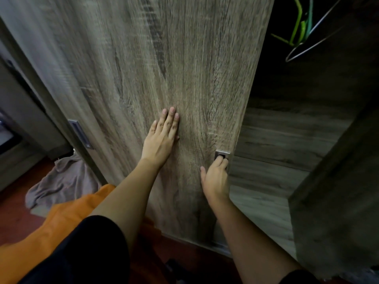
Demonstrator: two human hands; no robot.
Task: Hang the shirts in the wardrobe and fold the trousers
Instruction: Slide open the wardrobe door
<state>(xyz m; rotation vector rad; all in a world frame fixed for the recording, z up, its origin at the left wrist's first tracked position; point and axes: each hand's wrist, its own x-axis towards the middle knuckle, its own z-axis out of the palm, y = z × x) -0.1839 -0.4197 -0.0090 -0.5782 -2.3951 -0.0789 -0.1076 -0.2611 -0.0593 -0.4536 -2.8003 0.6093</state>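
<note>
A grey wood-grain sliding wardrobe door (155, 68) fills the middle of the head view. My left hand (162, 138) lies flat against it, fingers straight and together. My right hand (216, 177) has its fingers hooked into the recessed metal handle (222, 155) at the door's right edge. To the right the wardrobe interior (287, 140) stands open and dark, with wooden shelves. Empty hangers, green (297, 27) and thin wire (313, 39), hang at the top right. A grey garment (61, 179) lies crumpled on the floor at the left, and an orange garment (67, 214) lies under my left arm.
A second door with a metal handle (80, 133) sits behind the first at the left. A wooden side panel (338, 201) of the wardrobe stands at the right. The floor (16, 218) is dark reddish wood. A dark object (174, 265) lies by the door's foot.
</note>
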